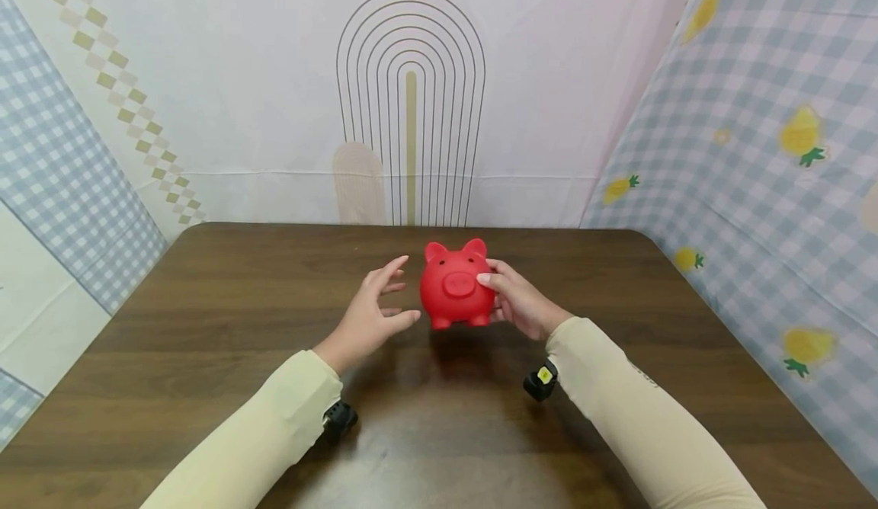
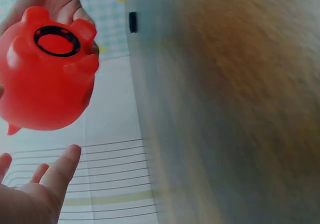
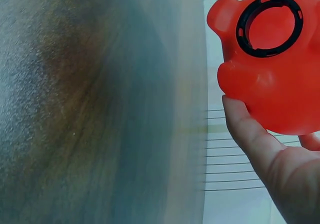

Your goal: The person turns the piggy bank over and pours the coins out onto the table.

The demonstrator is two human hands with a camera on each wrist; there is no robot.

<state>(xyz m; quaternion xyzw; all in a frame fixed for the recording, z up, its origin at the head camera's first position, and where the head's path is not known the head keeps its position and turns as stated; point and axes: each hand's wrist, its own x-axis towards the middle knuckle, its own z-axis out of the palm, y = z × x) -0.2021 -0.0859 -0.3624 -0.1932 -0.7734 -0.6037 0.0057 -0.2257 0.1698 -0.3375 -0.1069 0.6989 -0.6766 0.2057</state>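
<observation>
A red piggy bank (image 1: 458, 288) faces the head camera, held upright just above the table. My right hand (image 1: 524, 299) grips its side, with the thumb on the front and the fingers behind. On the other side my left hand (image 1: 370, 311) is apart from it, fingers spread and holding nothing. From below, in the right wrist view, the underside of the piggy bank (image 3: 285, 99) shows a black ring (image 3: 242, 31) round a red plug. The same base appears in the left wrist view, above my left hand (image 2: 40, 196).
The dark wooden table (image 1: 261, 280) stretches under both hands. Behind it hangs a pale cloth (image 1: 549, 97) with arch lines. A checked cloth (image 1: 748, 166) with yellow fruit prints lines the right side. Each wrist wears a black camera (image 1: 542, 381).
</observation>
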